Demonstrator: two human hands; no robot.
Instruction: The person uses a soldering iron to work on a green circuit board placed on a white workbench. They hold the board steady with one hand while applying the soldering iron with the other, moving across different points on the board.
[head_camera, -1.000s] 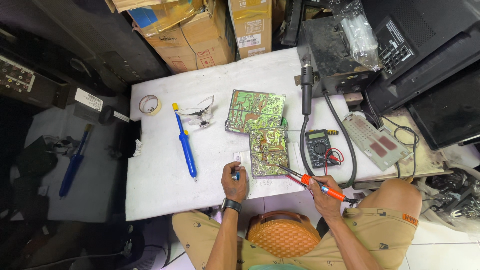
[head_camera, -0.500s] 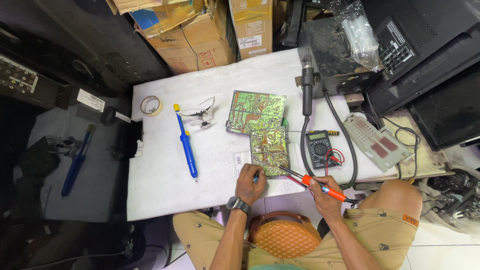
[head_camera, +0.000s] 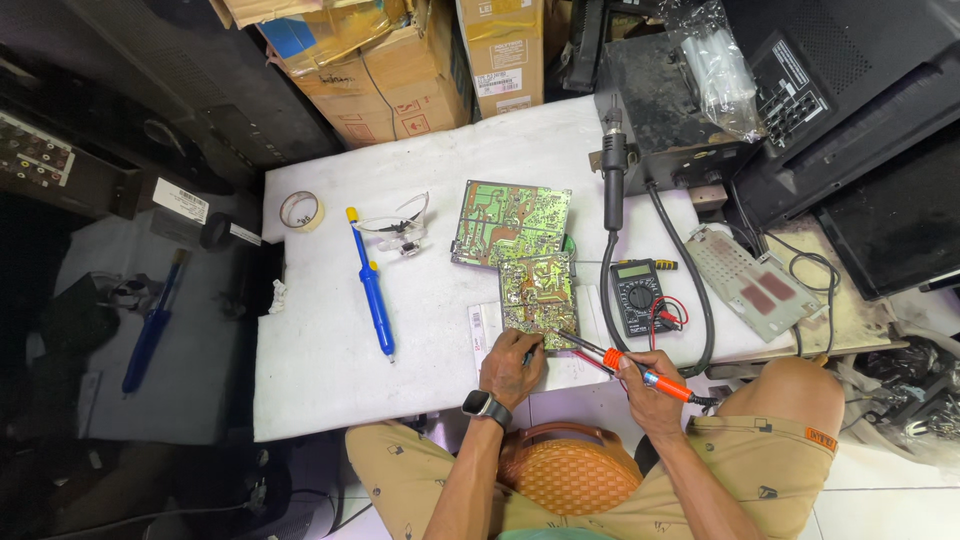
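Note:
My left hand (head_camera: 512, 364), with a watch on its wrist, pinches a small dark tool at the near edge of a small green circuit board (head_camera: 540, 291). That board lies on the white table (head_camera: 330, 370), partly over a white paper (head_camera: 485, 325). My right hand (head_camera: 650, 385) grips an orange-handled soldering iron (head_camera: 612, 357), its thin tip reaching the board's near right corner. A larger green circuit board (head_camera: 510, 222) lies just beyond the small one.
A blue desoldering pump (head_camera: 372, 290), clear safety glasses (head_camera: 398, 228) and a tape roll (head_camera: 300, 210) lie to the left. A black multimeter (head_camera: 642, 297) with leads and a hot-air wand (head_camera: 613, 170) sit on the right. Cardboard boxes (head_camera: 400, 70) and dark equipment ring the table.
My left hand has shifted right from the white paper to the small board's near edge. The iron tip has come closer to the board; my right hand has barely moved.

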